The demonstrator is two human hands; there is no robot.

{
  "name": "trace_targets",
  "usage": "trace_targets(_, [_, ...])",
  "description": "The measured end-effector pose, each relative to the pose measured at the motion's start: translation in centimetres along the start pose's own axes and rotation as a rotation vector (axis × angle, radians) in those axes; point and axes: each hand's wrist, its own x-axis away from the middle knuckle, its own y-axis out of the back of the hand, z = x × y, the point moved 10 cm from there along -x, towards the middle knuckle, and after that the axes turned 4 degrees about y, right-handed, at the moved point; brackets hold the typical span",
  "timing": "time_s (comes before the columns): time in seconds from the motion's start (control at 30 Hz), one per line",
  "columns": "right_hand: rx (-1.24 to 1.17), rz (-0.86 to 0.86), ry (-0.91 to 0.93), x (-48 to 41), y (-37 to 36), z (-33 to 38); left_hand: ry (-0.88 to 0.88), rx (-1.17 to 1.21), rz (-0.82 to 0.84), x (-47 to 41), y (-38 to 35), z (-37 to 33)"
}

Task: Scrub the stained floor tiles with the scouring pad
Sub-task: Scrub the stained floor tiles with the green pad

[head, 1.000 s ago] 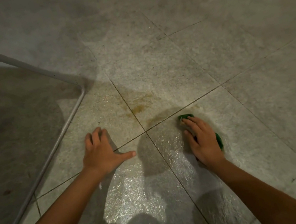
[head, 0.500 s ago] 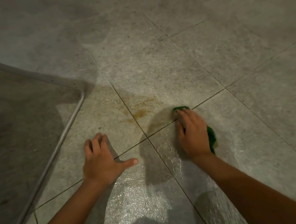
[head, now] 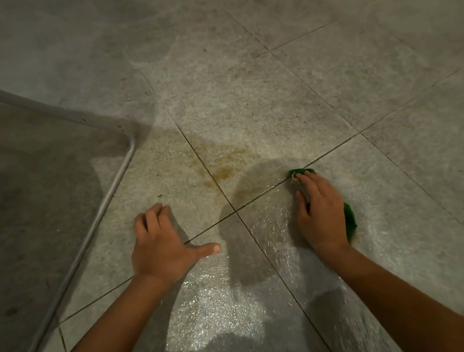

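My right hand (head: 322, 212) presses a green scouring pad (head: 350, 218) flat on the wet grey floor tile, fingertips at the grout line. The pad shows green at the fingertips and along the hand's right side; most of it is hidden under the palm. A yellow-brown stain (head: 222, 162) spreads on the tiles just up and left of the pad, across a grout line. My left hand (head: 161, 245) lies flat on the tile to the left, fingers spread, holding nothing.
A grey metal frame rail (head: 102, 201) bends at a corner on the left, enclosing a darker floor area. Wet sheen (head: 215, 314) covers the tiles between my forearms. Grout lines cross near the stain.
My right hand with the pad slid forward to the grout line, toward the stain. My left hand has stayed planted on the tile.
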Motion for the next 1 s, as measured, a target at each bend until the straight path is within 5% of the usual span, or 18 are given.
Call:
trace_targets(0.13, [0.037, -0.012, -0.008, 0.4, -1.9, 3.2, -0.007, -0.003, -0.009, -0.1, -0.1, 0.0])
trace_targets(0.3, [-0.065, 0.163, 0.289, 2.4, -4.1, 8.5, -0.011, 0.008, -0.025, 0.0, 0.1, -0.1])
trace_targets(0.47, [-0.154, 0.386, 0.371, 2.6, -3.5, 6.0, -0.007, 0.005, -0.006, 0.1, 0.1, -0.1])
trace_targets(0.8, [0.058, 0.019, -0.007, -1.7, -3.5, 4.2, -0.017, -0.032, 0.012, 0.0, -0.1, -0.2])
trace_targets(1.0, [0.003, 0.223, 0.285, 1.1, -5.9, 10.6, -0.024, -0.077, 0.035, 0.2, -0.4, -0.1])
